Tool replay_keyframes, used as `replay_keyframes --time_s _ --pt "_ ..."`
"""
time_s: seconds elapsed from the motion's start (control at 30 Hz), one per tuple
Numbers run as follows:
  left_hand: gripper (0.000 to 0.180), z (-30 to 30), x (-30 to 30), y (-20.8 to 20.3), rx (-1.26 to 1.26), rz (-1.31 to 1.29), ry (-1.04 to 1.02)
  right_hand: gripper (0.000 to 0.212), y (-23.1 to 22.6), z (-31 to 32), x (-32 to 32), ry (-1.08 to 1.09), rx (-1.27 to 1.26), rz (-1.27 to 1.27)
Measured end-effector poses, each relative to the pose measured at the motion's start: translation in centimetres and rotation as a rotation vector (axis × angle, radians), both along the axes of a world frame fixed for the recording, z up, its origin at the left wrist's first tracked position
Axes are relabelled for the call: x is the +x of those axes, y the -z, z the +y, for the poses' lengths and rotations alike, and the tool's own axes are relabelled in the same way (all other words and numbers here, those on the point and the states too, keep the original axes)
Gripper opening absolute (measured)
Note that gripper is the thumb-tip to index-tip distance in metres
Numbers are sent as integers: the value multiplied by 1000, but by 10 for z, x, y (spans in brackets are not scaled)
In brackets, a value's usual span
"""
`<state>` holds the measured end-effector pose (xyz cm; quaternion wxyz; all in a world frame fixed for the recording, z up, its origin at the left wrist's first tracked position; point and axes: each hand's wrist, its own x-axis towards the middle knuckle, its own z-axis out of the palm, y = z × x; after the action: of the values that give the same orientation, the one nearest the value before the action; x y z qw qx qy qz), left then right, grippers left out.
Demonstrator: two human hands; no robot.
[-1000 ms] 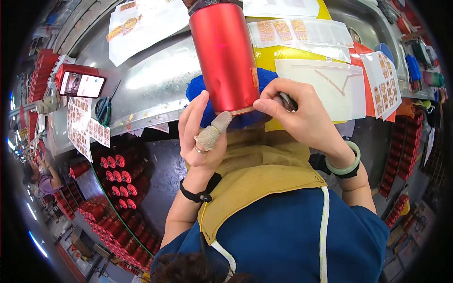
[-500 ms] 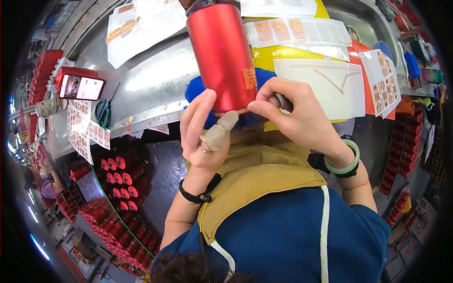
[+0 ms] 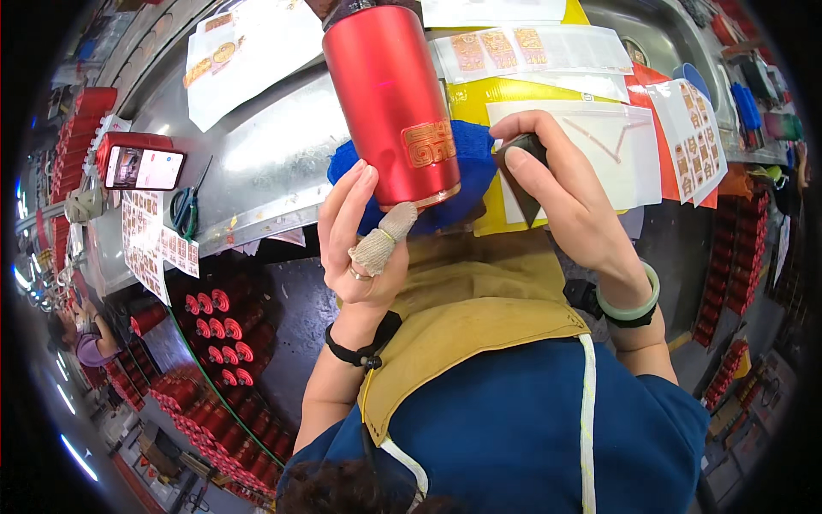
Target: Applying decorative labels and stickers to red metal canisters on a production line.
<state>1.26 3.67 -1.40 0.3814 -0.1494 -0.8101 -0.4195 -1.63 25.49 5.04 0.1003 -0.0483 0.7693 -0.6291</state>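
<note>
A shiny red metal cylinder [image 3: 385,94] lies over a blue pad [image 3: 475,163], its round end toward me. Near that end is a gold patterned decal [image 3: 428,144] on its surface. My left hand [image 3: 368,248] grips the cylinder's near end from the left, its thumb in a beige fabric cover [image 3: 381,248] at the bottom rim and its fingers along the side. To the right of the cylinder, and apart from it, my right hand [image 3: 582,197] holds a dark flat piece [image 3: 519,190] with a pointed lower corner between thumb and fingers.
White sheets with gold decals [image 3: 505,51] lie on yellow material behind the right hand. A phone [image 3: 144,168] and scissors [image 3: 184,210] are at the left. Stacked red cylinders [image 3: 205,411] stand below the bench. Another person [image 3: 90,343] is far left.
The cylinder has rolled, bringing its gold decal more into view. My right hand has left the near rim and moved right, showing more of the dark piece.
</note>
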Motion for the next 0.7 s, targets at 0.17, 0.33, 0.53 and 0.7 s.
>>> replay_keyframes --time_s 0.17,0.33,0.53,0.7 --pt "30 -2 1 2 -4 -1 5 15 3 -8 5 -80 57 109" --pt "37 -8 0 -1 -140 43 7 13 3 -16 8 -50 128 220" --pt "42 -7 -1 -4 -242 78 24 12 2 -21 6 -71 122 208" --pt "41 -5 -1 -6 -241 72 33 16 6 -28 7 -47 115 215"
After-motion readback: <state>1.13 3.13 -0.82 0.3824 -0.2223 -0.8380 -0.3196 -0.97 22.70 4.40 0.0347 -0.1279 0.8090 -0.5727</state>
